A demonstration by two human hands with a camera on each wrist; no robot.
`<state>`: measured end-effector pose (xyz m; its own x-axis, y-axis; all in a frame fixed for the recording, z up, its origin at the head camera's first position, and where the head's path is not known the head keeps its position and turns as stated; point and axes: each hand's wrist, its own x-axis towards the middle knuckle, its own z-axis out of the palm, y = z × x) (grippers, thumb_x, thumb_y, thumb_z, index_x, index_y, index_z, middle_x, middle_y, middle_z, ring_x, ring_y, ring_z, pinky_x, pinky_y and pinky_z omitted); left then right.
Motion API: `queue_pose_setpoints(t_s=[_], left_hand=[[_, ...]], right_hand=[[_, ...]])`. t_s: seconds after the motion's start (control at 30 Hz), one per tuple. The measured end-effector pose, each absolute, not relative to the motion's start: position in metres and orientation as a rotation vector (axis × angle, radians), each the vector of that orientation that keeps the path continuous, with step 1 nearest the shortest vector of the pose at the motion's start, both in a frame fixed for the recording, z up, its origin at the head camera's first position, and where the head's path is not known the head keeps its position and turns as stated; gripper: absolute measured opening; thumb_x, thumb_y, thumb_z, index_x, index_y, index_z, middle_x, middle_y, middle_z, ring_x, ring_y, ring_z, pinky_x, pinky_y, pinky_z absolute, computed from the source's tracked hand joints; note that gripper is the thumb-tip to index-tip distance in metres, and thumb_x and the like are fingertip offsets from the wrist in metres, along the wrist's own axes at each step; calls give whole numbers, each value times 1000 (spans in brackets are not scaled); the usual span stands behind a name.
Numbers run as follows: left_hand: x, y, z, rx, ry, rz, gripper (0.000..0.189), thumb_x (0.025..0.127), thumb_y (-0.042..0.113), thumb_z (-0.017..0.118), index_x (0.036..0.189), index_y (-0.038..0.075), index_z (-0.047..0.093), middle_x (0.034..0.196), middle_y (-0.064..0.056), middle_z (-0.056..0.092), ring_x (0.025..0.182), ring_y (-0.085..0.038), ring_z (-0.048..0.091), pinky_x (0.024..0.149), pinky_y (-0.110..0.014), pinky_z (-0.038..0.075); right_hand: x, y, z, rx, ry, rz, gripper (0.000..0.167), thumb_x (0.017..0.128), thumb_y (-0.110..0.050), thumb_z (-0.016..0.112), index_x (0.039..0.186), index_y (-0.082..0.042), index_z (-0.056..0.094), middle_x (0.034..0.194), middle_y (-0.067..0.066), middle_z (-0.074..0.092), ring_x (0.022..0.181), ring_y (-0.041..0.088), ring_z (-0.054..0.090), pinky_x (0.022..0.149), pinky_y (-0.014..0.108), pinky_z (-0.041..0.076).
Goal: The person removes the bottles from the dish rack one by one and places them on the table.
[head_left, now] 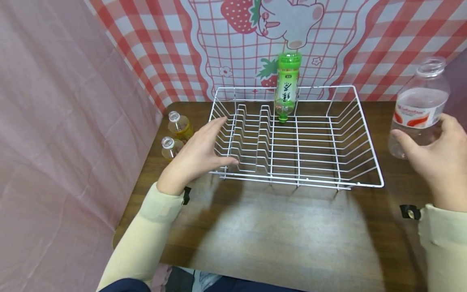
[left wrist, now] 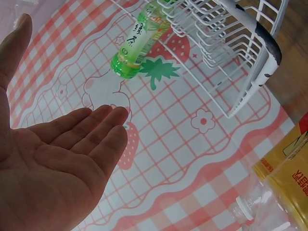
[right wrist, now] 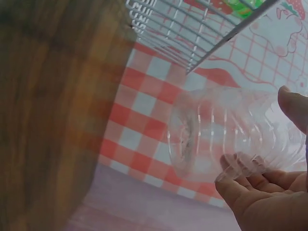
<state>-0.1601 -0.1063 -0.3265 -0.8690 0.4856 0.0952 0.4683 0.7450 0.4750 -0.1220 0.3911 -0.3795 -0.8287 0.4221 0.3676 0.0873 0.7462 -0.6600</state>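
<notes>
My right hand (head_left: 443,162) grips a large clear plastic bottle (head_left: 419,109) with a red and white label and an uncapped mouth. Thumb and fingers go round its body, and in the right wrist view its ribbed base shows apart from the wooden surface. The left hand (head_left: 198,156) hangs over the left end of a white wire dish rack (head_left: 321,181), fingers straight, thumb spread, palm bare in the left wrist view. Inside the rack, a green tea bottle (head_left: 287,89) stands cap down against the back rail.
Two small bottles with yellow labels, one farther back (head_left: 181,127) and one nearer (head_left: 169,148), stand left of the rack, partly behind my left hand. A checked strawberry cloth (head_left: 153,44) covers the back wall. Pink curtain (head_left: 62,121) hangs along the wooden table's (head_left: 273,227) left side.
</notes>
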Motion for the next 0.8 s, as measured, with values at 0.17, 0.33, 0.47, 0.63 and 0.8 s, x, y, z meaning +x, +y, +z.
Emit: queue_pose_setpoints(t_s=[0.17,0.33,0.47,0.63,0.8], left_hand=[[-160,-106,-327,797,2902,766,113,74,43,92,158,2,30,161,-14,32,147,-26,29,119,-36,21],[-159,-108,-328,774,2904,774,113,73,42,93,158,2,30,161,-13,33,147,-26,28,120,-37,21],[-159,-110,-330,776,2902,781,112,73,42,93,157,2,31,160,-13,34,147,-26,29,119,-36,22],[-158,-112,-331,760,2911,778,113,73,47,91,158,4,30,161,-12,32,147,-24,29,119,-37,24],[-155,-116,-332,730,2906,786,113,74,48,90,159,6,29,162,-10,31,147,-24,29,118,-38,25]], right_hand=[[-123,401,-387,-413,-2459,949,54,81,-25,87,128,-14,60,96,-22,49,72,-3,46,61,7,34],[-125,409,-395,-426,-2513,937,67,82,-31,86,138,-7,57,99,-23,48,76,-5,45,65,11,33],[-128,417,-401,-417,-2559,926,72,81,-33,87,137,-1,56,99,-22,48,76,-7,44,64,13,33],[-132,424,-409,-384,-2618,957,73,82,-34,87,137,2,54,106,-10,54,78,-12,45,65,6,34],[-137,428,-417,-331,-2666,1080,60,85,-33,85,135,-20,54,117,-7,57,88,-18,48,70,1,39]])
